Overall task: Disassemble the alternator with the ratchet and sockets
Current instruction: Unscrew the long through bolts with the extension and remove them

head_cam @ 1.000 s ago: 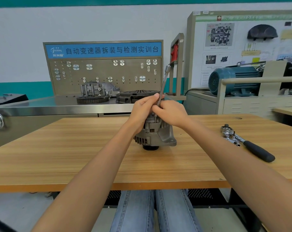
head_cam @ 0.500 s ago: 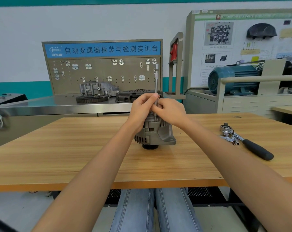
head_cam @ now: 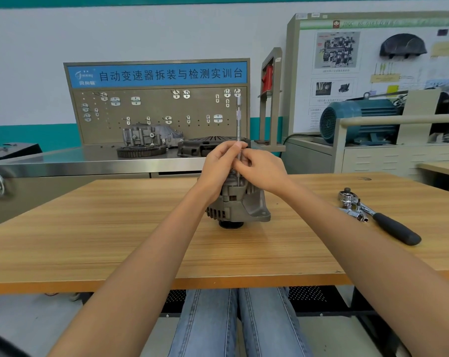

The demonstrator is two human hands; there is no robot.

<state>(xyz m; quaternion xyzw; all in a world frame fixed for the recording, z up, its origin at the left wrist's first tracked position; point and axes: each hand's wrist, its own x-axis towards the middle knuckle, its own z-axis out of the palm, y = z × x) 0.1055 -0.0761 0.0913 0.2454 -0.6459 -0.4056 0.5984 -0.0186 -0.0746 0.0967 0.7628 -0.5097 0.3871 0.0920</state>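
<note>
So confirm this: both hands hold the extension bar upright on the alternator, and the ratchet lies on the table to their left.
Wrong side. The head view shows the ratchet on the table to their right. Both the left hand and right hand do hold the extension bar upright on the alternator.

The alternator (head_cam: 237, 204) stood on the wooden counter (head_cam: 115, 228). Directly above the alternator, a slim extension bar (head_cam: 239, 124) rose upright. The left hand (head_cam: 222, 167) and right hand (head_cam: 263, 170) both pinched the bar's lower part. Well to the right of the alternator lay the ratchet (head_cam: 380, 217) with loose sockets (head_cam: 357, 213) beside its head.
</note>
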